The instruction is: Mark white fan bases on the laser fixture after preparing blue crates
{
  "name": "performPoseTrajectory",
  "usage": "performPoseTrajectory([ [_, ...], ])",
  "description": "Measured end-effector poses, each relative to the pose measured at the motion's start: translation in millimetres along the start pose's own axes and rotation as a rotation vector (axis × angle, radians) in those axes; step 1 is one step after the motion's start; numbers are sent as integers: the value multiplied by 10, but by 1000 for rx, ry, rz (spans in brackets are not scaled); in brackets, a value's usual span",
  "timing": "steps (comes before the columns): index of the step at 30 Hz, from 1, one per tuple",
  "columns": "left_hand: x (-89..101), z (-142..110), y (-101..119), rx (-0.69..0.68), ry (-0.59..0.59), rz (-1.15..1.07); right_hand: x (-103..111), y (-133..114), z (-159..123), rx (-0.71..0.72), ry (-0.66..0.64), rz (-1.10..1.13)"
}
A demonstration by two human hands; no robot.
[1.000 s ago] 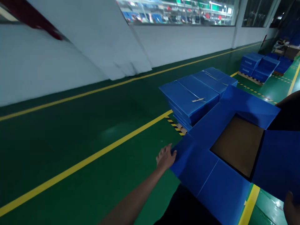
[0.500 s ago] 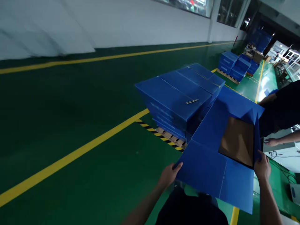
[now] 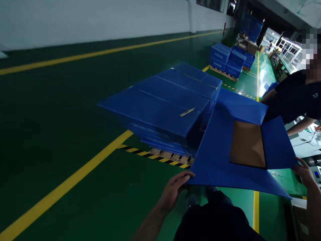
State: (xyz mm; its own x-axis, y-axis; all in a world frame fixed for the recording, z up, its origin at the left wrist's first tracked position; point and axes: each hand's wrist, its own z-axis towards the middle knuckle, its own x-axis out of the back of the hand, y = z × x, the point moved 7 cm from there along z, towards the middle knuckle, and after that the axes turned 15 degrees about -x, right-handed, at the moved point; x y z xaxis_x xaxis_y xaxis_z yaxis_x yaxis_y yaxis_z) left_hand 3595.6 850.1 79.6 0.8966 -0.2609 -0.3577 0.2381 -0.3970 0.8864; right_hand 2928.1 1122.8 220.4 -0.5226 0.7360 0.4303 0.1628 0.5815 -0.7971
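Head view: hands (image 3: 172, 194) (image 3: 304, 173) spread wide (gripping blue flaps (image 3: 213, 157))

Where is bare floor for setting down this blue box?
Bare green floor lies left of the yellow line, beside the stacked blue boxes. It is crowded between that stack and the box in your left hand and right hand.

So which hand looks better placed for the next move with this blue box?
Probably the left hand: it holds the box's edge nearest the stack; the right hand sits farther off.
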Motion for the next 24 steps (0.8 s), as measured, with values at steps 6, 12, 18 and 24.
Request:
performPoseTrajectory([
  [6, -322, 464, 328, -61, 87, 56, -505, -263, 136, 22, -249, -169],
  [12, -467, 788, 193, -50, 88, 122, -1759, -399, 219, 66, -767, -579],
  [18, -713, 1137, 175, -106, 231, -63, -1461, -244, 846, -67, -788, -852],
  [24, -1003, 1824, 226, -210, 358, -46, -1306, -806, 1153, 120, -534, -708],
])
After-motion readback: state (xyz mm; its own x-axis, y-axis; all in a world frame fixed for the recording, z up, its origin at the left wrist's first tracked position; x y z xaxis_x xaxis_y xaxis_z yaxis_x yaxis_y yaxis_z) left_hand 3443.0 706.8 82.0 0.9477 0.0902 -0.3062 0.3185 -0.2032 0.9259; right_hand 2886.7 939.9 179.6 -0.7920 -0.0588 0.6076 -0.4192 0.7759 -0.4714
